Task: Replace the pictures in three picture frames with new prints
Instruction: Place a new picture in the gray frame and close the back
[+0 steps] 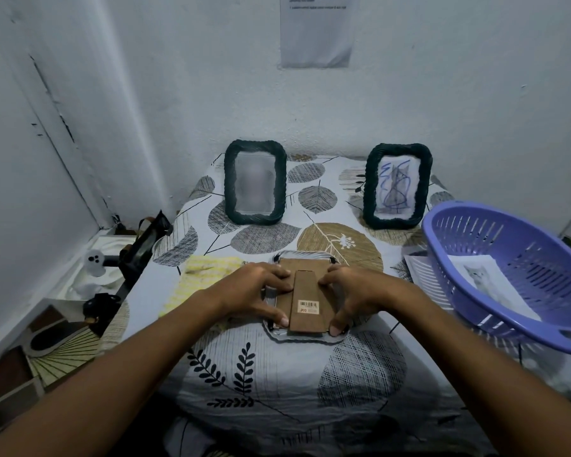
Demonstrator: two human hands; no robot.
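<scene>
A picture frame (pixel 305 298) lies face down in the middle of the table, its brown cardboard back and stand facing up. My left hand (pixel 254 291) grips its left edge, fingers on the backing and thumb at the near corner. My right hand (pixel 353 291) grips its right edge the same way. Two dark wicker frames stand upright at the back: the left frame (pixel 255 186) holds a blurred picture, the right frame (pixel 398 186) holds a cat picture scribbled over in blue. A cat print (pixel 482 275) lies in the purple basket (pixel 521 324).
The table wears a leaf-patterned cloth (pixel 277 374). A yellow cloth (pixel 198 275) lies left of the frame. White sheets (pixel 419 265) lie partly under the basket. A black stand (pixel 136 255) and a white object sit off the table's left edge. Walls close in at the back and left.
</scene>
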